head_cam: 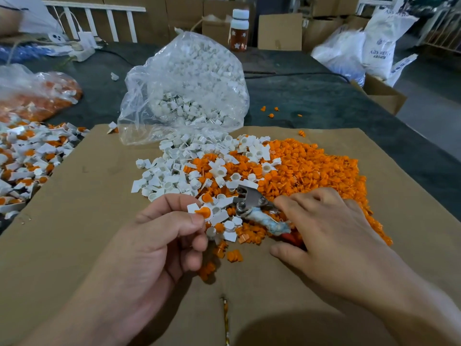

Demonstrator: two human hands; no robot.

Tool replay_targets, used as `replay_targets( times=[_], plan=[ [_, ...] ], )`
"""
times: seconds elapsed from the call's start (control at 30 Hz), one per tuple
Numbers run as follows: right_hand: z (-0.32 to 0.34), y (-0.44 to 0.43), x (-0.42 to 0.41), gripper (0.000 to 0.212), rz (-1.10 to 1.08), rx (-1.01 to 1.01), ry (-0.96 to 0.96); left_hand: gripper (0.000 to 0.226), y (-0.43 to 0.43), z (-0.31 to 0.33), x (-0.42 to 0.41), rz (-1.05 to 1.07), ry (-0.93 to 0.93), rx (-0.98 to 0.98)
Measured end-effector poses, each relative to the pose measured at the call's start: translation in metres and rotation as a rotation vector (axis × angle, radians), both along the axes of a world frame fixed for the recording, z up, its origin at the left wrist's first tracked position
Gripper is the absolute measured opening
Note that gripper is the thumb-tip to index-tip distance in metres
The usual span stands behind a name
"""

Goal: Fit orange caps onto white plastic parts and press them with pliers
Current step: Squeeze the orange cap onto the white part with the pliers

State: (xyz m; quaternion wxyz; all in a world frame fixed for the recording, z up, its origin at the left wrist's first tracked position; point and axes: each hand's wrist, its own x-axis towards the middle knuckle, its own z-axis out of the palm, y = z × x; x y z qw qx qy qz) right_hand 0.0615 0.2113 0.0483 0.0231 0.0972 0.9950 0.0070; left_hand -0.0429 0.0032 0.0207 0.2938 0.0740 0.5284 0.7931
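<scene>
Logged: one white part (193, 208) with one orange cap (204, 212), pinched in left hand (159, 240) over cardboard (99, 221) middle. One pliers (252, 198) under flat, straight-fingered right hand (331, 226). White pile (174, 171), orange pile (311, 166): uncountable.

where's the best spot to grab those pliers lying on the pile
Grip the cloth-wrapped handles, coming from the near right, where the right hand lies over them. The pliers point their metal head away and left into the pile of caps, and the handles trail back toward the person.
</scene>
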Motion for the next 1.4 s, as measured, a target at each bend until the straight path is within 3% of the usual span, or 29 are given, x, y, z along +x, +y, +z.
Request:
replay_targets(
  times=[0.13,0.37,0.57,0.8,1.4],
  plan=[
    [0.001,0.003,-0.003,0.065,0.002,-0.014,0.012,0.033,0.0,0.0,0.001,-0.006,0.0,-0.002],
    [0.003,-0.002,-0.006,0.038,-0.047,0.008,0.197,0.057,0.002,-0.002,-0.002,0.025,0.022,-0.013],
    [0.013,-0.001,0.001,0.03,0.002,-0.194,0.447,0.028,0.001,0.0,-0.001,0.02,0.058,0.022],
    [0.011,-0.015,0.007,0.048,0.157,-0.161,0.239,0.025,0.003,0.006,0.008,0.105,0.243,0.02],
    [0.011,-0.02,0.009,0.046,0.216,-0.201,0.296,0.017,0.001,0.011,0.011,0.123,0.544,-0.104]
  ],
)
